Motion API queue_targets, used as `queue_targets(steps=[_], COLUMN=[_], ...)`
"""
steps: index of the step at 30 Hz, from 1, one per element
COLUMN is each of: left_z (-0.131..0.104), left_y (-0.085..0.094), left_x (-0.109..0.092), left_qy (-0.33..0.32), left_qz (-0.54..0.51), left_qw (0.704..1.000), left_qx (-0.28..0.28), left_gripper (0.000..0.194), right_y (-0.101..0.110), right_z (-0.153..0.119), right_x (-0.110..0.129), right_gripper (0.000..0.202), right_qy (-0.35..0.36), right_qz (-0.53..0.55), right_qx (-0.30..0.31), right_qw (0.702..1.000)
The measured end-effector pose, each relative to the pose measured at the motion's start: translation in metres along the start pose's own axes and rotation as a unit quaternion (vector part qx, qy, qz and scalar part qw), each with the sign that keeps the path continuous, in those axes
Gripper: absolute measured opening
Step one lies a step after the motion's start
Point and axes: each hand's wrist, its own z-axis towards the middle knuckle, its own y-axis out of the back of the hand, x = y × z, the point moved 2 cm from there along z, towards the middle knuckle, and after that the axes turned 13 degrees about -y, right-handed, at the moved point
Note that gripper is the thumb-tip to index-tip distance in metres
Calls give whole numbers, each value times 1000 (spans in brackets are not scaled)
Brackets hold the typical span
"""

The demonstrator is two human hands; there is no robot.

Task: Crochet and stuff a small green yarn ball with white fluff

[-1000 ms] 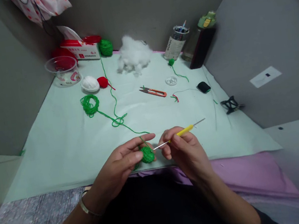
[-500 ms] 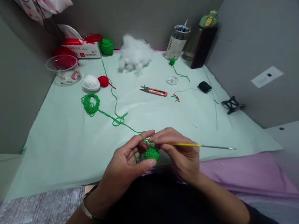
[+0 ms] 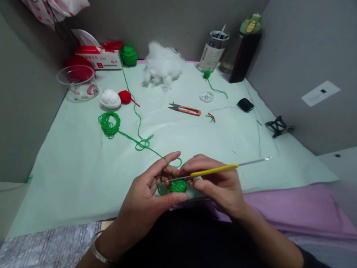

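Observation:
A small green crochet piece (image 3: 178, 186) is pinched between the thumb and fingers of my left hand (image 3: 146, 190). The index finger of that hand stretches out with the green working yarn (image 3: 159, 154) beside it. My right hand (image 3: 219, 181) grips a yellow-handled crochet hook (image 3: 217, 170), which lies nearly level. Its thin left end reaches across the top of the crochet piece; its other metal end points right. Whether a loop sits on the hook is too small to tell. The yarn leads back to a loose green coil (image 3: 110, 124).
Orange thread snips (image 3: 188, 109), white stuffing (image 3: 163, 64) and a white yarn ball (image 3: 110, 99) lie beyond my hands. A plastic tub (image 3: 77, 84) and tissue box (image 3: 103, 60) stand back left; a bottle (image 3: 243, 52) and pen jar (image 3: 211, 53) stand back right.
The crochet hook has swung from slanting down on the right to nearly level, its left end now over the crochet piece. My left index finger has lifted slightly.

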Motion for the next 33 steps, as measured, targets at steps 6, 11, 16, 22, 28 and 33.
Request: queue_targets(steps=[6,11,16,22,28,33], left_z=[1,1,0,1,2,1], left_y=[0,1,0,0,-2,-1], left_x=[-4,-6,-6,-7,-10,-8], left_qy=[-18,-59,-65,-77,-82,-114], left_qz=[77,175,197,217,231,248], left_qw=[997,983,978,973,969,962], left_qx=[10,-20,-13,8,12,3], left_gripper=[66,64,62,57,59,57], right_y=[4,0,-3,-1,7,9], right_z=[3,1,-3,-1,-1,-4], right_x=[5,-2,-18,-16,-11,5], right_gripper=[20,15,13,17,18,20], right_qy=[-2,-12,-80,-115,-93,-17], right_qz=[-35,10,154,221,180,17], right_qx=[41,-3,-8,29,68,59], right_qw=[999,1000,985,968,977,998])
